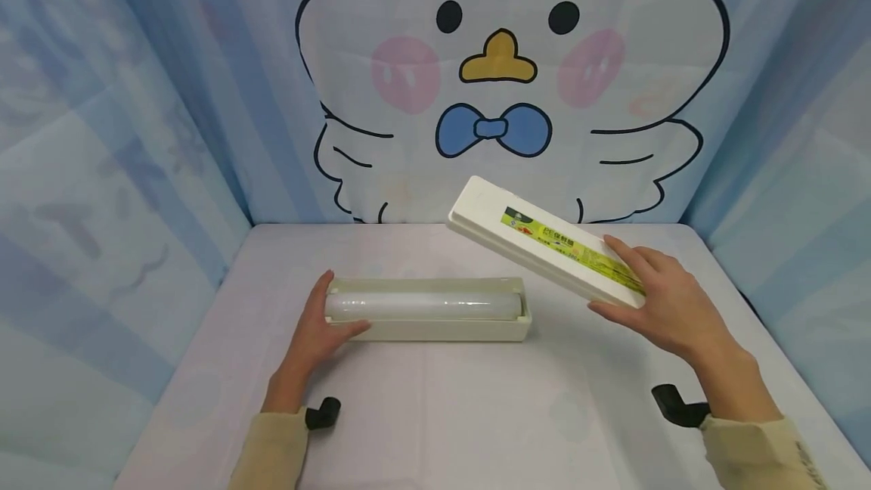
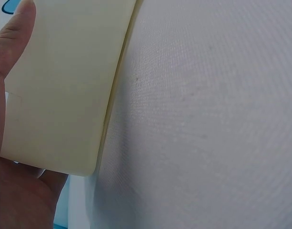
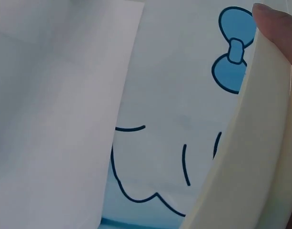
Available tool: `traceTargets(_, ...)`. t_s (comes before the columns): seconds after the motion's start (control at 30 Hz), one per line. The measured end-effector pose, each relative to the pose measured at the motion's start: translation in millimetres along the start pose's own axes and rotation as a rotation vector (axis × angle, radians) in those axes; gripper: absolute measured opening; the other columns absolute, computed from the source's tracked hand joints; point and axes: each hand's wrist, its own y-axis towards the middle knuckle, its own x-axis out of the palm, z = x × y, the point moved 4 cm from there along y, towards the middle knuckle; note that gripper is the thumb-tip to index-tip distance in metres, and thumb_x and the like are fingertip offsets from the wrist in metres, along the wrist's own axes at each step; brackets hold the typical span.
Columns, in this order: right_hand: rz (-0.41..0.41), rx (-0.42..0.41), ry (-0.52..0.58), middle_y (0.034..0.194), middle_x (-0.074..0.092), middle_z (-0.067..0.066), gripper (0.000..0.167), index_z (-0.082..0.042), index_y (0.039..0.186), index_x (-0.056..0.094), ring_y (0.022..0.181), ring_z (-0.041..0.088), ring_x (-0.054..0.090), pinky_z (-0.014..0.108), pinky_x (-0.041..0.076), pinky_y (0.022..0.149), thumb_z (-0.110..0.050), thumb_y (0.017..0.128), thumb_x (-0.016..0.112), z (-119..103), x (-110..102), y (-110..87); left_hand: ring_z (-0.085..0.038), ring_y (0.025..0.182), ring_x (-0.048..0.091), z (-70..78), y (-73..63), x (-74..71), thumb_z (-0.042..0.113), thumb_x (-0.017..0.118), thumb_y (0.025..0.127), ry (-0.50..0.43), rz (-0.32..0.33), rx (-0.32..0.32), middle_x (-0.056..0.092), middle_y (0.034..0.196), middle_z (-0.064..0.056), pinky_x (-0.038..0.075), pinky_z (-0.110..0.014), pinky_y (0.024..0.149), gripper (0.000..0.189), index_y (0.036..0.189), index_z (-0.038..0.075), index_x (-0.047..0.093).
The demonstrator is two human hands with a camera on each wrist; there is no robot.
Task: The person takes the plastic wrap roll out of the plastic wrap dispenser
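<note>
A cream cling film box (image 1: 442, 332) lies crosswise on the table, its top off, with a shiny cling film roll (image 1: 422, 305) inside. My left hand (image 1: 318, 335) grips the box's left end, thumb along the near wall and fingers at the far side. In the left wrist view, the thumb lies on the box wall (image 2: 69, 86) just above the cloth. My right hand (image 1: 677, 308) holds the box lid (image 1: 486, 206) by its right end, raised and tilted, with its left end higher. A green and yellow label runs along the lid's top. The lid's edge (image 3: 246, 152) fills the right of the right wrist view.
A pale cloth covers the table (image 1: 476, 414). Behind it hangs a curtain (image 1: 503, 187) printed with a cartoon bird, and blue-white curtains (image 1: 102, 172) close in both sides. Black camera mounts (image 1: 680, 407) sit at both wrists.
</note>
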Motion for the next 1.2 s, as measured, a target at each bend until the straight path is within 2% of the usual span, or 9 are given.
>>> traceTargets(0.2, 0.034, -0.012, -0.010, 0.134, 0.051, 0.026, 0.101, -0.020, 0.159, 0.034, 0.111, 0.046, 0.050, 0.066, 0.047, 0.078, -0.044, 0.076, 0.087, 9.9, -1.6, -5.0, -0.038, 0.147, 0.022, -0.9, -0.5, -0.5, 0.028, 0.088, 0.080, -0.006, 0.004, -0.003, 0.015, 0.166, -0.017, 0.021, -0.059, 0.116, 0.114, 0.163, 0.017, 0.011)
traceTargets(0.53, 0.039, 0.030, -0.011, 0.128, 0.052, 0.025, 0.097, -0.019, 0.158, 0.037, 0.103, 0.044, 0.050, 0.061, 0.047, 0.073, -0.046, 0.078, 0.085, 27.0, 2.8, -17.4, -0.040, 0.147, 0.022, -4.5, -1.1, 0.6, 0.030, 0.088, 0.079, 0.007, 0.011, 0.002, 0.016, 0.165, -0.017, 0.022, -0.060, 0.116, 0.115, 0.163, 0.018, 0.011)
traceTargets(0.7, 0.042, 0.051, -0.015, 0.126, 0.053, 0.027, 0.095, -0.018, 0.157, 0.039, 0.102, 0.045, 0.050, 0.062, 0.046, 0.073, -0.047, 0.078, 0.084, 34.5, 7.9, -23.0, -0.039, 0.147, 0.022, -4.9, -1.6, 0.6, 0.030, 0.089, 0.078, 0.001, 0.009, -0.008, 0.016, 0.165, -0.016, 0.022, -0.060, 0.116, 0.116, 0.164, 0.019, 0.010)
traceTargets(1.2, -0.024, 0.205, -0.004, 0.131, 0.045, 0.036, 0.094, -0.016, 0.157, 0.036, 0.105, 0.054, 0.047, 0.071, 0.044, 0.073, -0.053, 0.082, 0.079, 66.4, 34.2, -44.6, -0.039, 0.147, 0.022, -3.4, -0.5, 2.7, 0.031, 0.088, 0.079, 0.005, 0.008, 0.005, 0.015, 0.166, -0.016, 0.021, -0.060, 0.116, 0.116, 0.164, 0.018, 0.010)
